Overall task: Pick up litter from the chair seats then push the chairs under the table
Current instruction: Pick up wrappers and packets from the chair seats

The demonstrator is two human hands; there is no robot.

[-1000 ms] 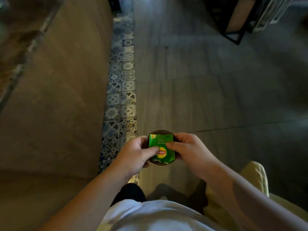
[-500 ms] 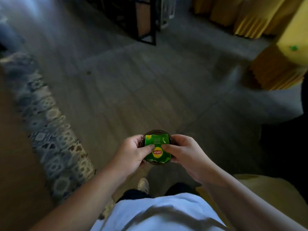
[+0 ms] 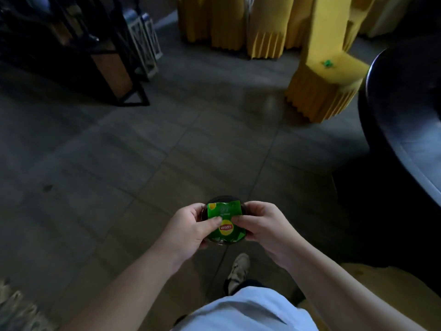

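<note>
Both hands are held out in front of the person's waist, closed around a small dark round container [image 3: 224,240]. The left hand [image 3: 188,229] cups its left side and the right hand [image 3: 265,225] its right, so each grip is wrapped tight on the rim. Across the top of the container lies a green Lipton wrapper [image 3: 225,222], flattened, with its yellow and red badge facing up. Both thumbs press down on the wrapper near its middle, almost touching each other. What lies under the wrapper inside the container I cannot tell; only a dark edge shows around it.

Below the hands a light-coloured shoe [image 3: 238,267] stands on the grey tiled floor [image 3: 143,151]. Well ahead and to the right, a chair in a yellow cover [image 3: 319,91] has a small green scrap [image 3: 327,63] lying on its seat. More yellow-covered chairs [image 3: 238,25] stand in a row behind it. The dark round surface [image 3: 403,111] curves in at the right edge, just beside that chair. A black metal rack [image 3: 95,56] stands at the far left.
</note>
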